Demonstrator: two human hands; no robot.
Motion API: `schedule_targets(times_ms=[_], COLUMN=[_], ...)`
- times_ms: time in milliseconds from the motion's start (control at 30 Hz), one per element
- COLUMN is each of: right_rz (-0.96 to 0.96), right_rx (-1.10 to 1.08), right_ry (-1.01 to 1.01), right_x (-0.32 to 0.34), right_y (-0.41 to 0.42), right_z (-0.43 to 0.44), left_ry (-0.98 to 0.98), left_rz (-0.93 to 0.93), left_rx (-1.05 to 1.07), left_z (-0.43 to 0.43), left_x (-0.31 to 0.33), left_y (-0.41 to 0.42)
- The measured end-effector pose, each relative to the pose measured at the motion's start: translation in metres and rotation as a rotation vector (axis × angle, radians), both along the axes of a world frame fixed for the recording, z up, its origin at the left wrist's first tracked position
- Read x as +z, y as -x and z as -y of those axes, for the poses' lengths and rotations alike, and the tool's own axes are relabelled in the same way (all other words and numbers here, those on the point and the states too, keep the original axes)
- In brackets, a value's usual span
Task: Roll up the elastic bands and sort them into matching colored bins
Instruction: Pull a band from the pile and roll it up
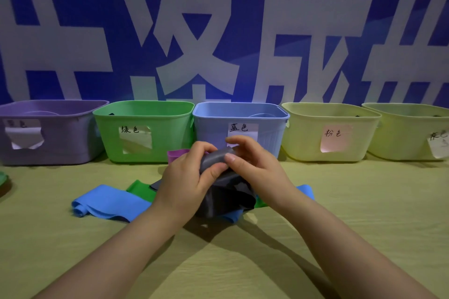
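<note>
The grey band (226,198) is up off the bench (340,226), held in both hands just in front of the blue bin (213,126). Its top end is turned into a small roll, and the loose tail hangs down onto the pile below. The left hand (184,177) grips the roll's left end with its thumb on the front. The right hand (252,165) pinches the right end, and its fingers (230,158) are curled over the top. Both hands are closed on the band.

The step in hand seems to be rolling, and it looks barely begun.

- **Roll:** To roll well, turn both ends at the same rate so the edges stack flush and do not cone out to one side.
- **Tension:** Draw the tail lightly taut between turns. This rubbery sheet would likely spring open if wound slack.
- **Tail:** The tail lies on the blue band (109,201) and close to the green band (141,189), with the purple band (176,154) behind. Lift it clear so it drags none of them along.
- **Grip:** Pinch the finished roll across its seam.
- **Bin:** The far-right bin (413,133) carries a label that appears to read grey, so the roll likely goes there.
</note>
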State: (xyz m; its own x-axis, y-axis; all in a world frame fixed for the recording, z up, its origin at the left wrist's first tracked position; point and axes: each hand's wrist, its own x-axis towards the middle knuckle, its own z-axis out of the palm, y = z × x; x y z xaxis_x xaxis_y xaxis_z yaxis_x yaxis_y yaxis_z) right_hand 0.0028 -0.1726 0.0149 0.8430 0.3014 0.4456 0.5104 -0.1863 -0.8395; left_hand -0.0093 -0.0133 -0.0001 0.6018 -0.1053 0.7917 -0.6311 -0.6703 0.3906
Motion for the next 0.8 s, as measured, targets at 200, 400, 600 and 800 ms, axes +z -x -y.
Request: schedule_targets(times_ms=[200,400,600,800], right_rz=[-0.02,-0.14,-0.186,-0.084], right_rx=[0.079,0.118,0.094,-0.102], right_ry=[0.031,0.089,0.039,0.114], right_x=[0.006,0.024,0.031,0.038], right_y=[0.003,0.006,0.007,0.016], right_z=[0.005,0.025,0.08,0.177], left_ry=[0.061,0.123,0.046,0.009], left_rz=[-0.06,-0.112,-0.146,-0.193], left_rx=[0.006,-0.062,-0.18,-0.363], left_z=[-0.002,0.012,0.056,0.158], left_x=[0.001,0.006,0.028,0.039], left_y=[0.001,0.001,-0.005,-0.017])
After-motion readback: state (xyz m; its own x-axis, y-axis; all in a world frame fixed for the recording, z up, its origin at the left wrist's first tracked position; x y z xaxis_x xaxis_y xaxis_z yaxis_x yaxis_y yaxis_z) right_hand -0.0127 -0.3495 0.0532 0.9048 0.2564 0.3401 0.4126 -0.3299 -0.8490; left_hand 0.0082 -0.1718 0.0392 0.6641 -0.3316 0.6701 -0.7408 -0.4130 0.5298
